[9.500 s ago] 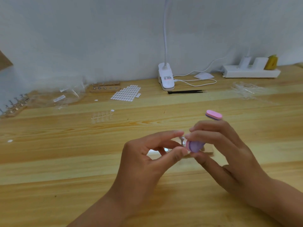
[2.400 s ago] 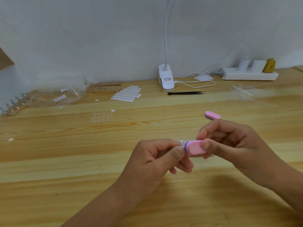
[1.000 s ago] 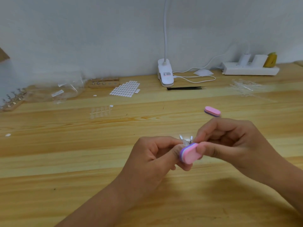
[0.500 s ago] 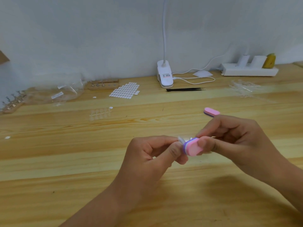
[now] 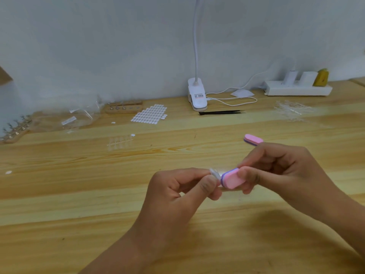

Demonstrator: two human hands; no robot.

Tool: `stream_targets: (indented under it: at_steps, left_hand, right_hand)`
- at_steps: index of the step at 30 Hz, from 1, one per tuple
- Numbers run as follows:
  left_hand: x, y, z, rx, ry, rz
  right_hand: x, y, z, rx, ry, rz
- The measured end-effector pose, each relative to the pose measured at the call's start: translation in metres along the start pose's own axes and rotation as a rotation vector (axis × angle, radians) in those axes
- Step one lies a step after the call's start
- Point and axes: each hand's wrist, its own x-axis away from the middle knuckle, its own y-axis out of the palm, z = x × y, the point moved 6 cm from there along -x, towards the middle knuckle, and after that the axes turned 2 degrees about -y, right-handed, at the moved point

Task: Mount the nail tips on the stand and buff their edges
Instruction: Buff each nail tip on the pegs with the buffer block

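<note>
My left hand (image 5: 177, 194) pinches a small clear nail tip (image 5: 214, 173) between thumb and forefinger, above the middle of the wooden table (image 5: 79, 194). My right hand (image 5: 280, 171) holds a small pink and purple buffer block (image 5: 232, 179), its end touching the nail tip. Whatever carries the tip is hidden behind my fingers. A wooden stand with metal holders (image 5: 123, 108) sits at the back left, and another stand (image 5: 14, 131) lies at the far left edge.
A second pink buffer (image 5: 253, 139) lies beyond my right hand. Also on the table: a sheet of white adhesive dots (image 5: 150, 116), a strip of clear tips (image 5: 119, 143), plastic bags (image 5: 67, 118), black tweezers (image 5: 220, 112), a clip lamp (image 5: 197, 95), a power strip (image 5: 298, 89), more clear tips (image 5: 292, 110).
The buffer has shifted a little in small strokes against the nail tip, and my hands stay close together at the same spot. The camera view has moved slightly.
</note>
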Motion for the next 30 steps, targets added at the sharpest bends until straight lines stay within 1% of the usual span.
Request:
stream_targets:
  at_steps: [5,10,14,18,20,22,26,28,30]
  left_hand:
    - [-0.001,-0.002,-0.003,-0.002,-0.041,0.004]
    - [-0.001,0.001,-0.009,-0.008,-0.092,-0.075]
    - [-0.002,0.001,-0.013,-0.041,-0.116,-0.111]
    - [-0.002,0.001,-0.014,-0.058,-0.117,-0.118]
    - [-0.002,0.003,-0.014,-0.032,-0.113,-0.120]
    - [-0.001,0.005,-0.014,0.004,-0.119,-0.132]
    - [0.000,0.006,-0.016,0.030,-0.153,-0.134]
    - [0.000,0.006,-0.016,0.044,-0.156,-0.138]
    - [0.000,0.007,-0.013,0.059,-0.144,-0.151]
  right_hand:
    - [-0.001,-0.001,-0.003,-0.068,-0.014,0.022]
    - [0.001,0.001,0.005,-0.176,0.092,0.025]
    - [0.003,0.001,0.003,-0.173,0.075,-0.025]
    - [0.004,0.004,0.001,-0.189,0.084,-0.153]
    - [0.005,0.008,0.002,-0.189,0.092,-0.191]
    - [0.005,0.007,0.003,-0.175,0.087,-0.161]
    - [0.003,-0.002,0.003,-0.160,0.081,-0.042]
    - [0.004,0.002,0.001,-0.159,0.080,-0.070]
    - [0.006,0.009,0.000,-0.151,0.071,-0.135]
